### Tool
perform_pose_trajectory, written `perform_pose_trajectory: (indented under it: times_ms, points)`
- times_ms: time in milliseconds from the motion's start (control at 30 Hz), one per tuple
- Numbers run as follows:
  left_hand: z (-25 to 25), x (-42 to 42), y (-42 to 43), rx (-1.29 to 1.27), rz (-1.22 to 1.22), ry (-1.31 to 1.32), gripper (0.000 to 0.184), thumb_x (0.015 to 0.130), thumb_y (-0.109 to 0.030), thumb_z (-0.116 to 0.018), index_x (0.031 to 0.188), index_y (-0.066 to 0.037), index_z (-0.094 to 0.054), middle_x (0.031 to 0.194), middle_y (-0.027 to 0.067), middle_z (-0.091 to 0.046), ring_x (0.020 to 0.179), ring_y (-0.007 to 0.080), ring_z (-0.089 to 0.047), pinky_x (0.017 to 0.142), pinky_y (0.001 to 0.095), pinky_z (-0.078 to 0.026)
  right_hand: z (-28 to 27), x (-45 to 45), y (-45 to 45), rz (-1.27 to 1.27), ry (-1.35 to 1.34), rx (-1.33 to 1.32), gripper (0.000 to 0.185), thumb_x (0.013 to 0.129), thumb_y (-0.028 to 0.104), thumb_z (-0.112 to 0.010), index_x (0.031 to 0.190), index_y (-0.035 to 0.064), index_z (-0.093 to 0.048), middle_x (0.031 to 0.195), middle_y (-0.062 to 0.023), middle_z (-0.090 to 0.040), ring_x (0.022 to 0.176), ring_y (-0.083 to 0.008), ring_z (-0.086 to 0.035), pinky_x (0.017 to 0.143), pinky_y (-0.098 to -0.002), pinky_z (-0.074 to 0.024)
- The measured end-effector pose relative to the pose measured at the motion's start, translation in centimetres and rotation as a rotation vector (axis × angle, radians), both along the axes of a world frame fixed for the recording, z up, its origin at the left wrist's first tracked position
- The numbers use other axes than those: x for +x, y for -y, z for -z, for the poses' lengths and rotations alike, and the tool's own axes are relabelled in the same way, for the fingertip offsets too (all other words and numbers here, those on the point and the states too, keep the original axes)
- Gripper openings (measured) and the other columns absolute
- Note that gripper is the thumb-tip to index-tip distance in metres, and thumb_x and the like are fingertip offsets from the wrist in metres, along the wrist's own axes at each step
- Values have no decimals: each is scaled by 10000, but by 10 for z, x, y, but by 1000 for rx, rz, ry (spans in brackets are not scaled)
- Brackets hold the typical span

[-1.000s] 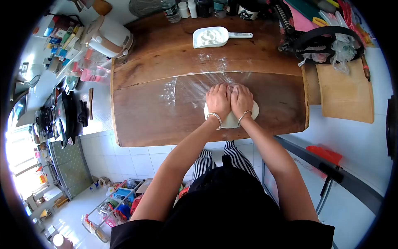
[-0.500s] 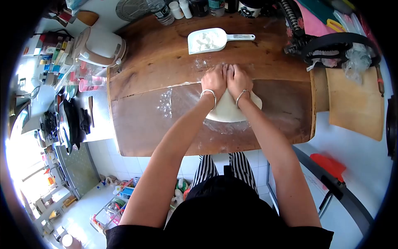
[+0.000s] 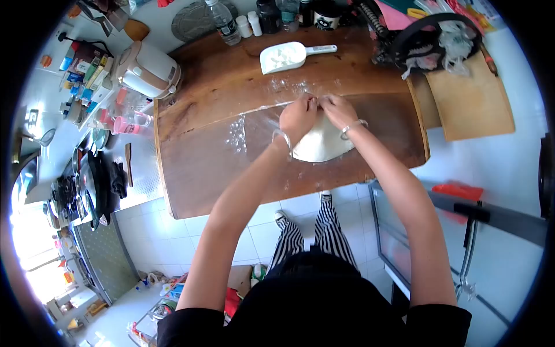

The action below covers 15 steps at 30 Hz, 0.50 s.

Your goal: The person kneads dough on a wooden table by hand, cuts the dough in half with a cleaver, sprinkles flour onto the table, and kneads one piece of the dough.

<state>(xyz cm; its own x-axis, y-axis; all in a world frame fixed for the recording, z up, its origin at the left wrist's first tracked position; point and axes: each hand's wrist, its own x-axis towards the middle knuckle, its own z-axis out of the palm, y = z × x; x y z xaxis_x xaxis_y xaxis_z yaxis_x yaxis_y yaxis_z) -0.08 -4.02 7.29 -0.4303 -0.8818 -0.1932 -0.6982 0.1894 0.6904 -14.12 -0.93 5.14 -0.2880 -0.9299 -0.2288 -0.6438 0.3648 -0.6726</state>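
Observation:
A pale, smooth piece of dough (image 3: 322,143) lies on the floury wooden table, partly covered by my hands and wrists. My left hand (image 3: 298,118) is curled at the dough's far left side, its knuckles turned away from me. Beside it, my right hand (image 3: 339,111) has its fingers bent over the dough's far edge. The two hands nearly meet at the fingers, and their fingertips are largely hidden. Beyond them rests a white scoop (image 3: 284,56) holding flour.
Loose flour (image 3: 236,136) dusts the wooden table (image 3: 196,173). A rice cooker (image 3: 148,69) stands at the back left, with bottles (image 3: 222,22) along the back. A black ring-shaped object (image 3: 433,43) and a wooden board (image 3: 471,104) are on the right.
My view has shifted and turned slightly. Both hands stay at the dough's far edge, but the wrists have spread apart and the fingers are now curled in rather than pressing side by side.

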Motion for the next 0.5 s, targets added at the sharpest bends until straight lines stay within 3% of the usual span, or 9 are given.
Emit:
perform_pose_trajectory:
  times_ms: [33,100,167,267,367,500]
  points:
    - [-13,10,-26,47,-82,-51,288,957,-290,-455,1049,-88,-638,1115,178,-660,1055,359,-614,878,466,-475,-22,14,-31,44,61,-22,384,925,313,-423,1060,52,-669,1036,-252,-656,956,-425,-629,863,-482,-465]
    - [22,14,-82,-318,-42,-101,247,907,-217,-506,1083,-101,-636,1132,148,-660,1077,305,-606,941,453,-428,-12,44,-82,89,-280,-105,341,884,280,-459,1029,57,-672,1023,-238,-662,978,-402,-619,899,-503,-429]
    - [66,24,-120,-586,45,-295,342,838,-216,-555,1148,-83,-612,1173,112,-643,1138,277,-570,1027,470,-345,21,46,-126,29,-293,-650,313,868,280,-474,1021,62,-640,1088,-183,-647,1063,-361,-577,967,-519,-372]
    - [87,28,-129,-767,170,-293,401,809,-194,-573,1188,-63,-590,1232,86,-620,1156,269,-563,1045,486,-317,62,44,-141,45,-387,-769,327,879,291,-463,1066,62,-602,1172,-137,-601,1136,-340,-519,1019,-519,-318]
    - [82,14,-93,-755,164,-274,410,793,-169,-591,1190,-67,-582,1276,89,-598,1180,270,-551,1039,479,-328,65,27,-107,11,-378,-699,350,890,300,-457,1113,64,-589,1219,-141,-579,1148,-342,-514,1025,-507,-322]
    - [69,-11,-45,-651,103,-240,318,824,-121,-542,1125,-45,-611,1183,112,-632,1099,302,-579,978,457,-379,66,6,-56,12,-330,-665,314,866,245,-488,1099,73,-610,1171,-110,-614,1109,-309,-543,1004,-477,-342]
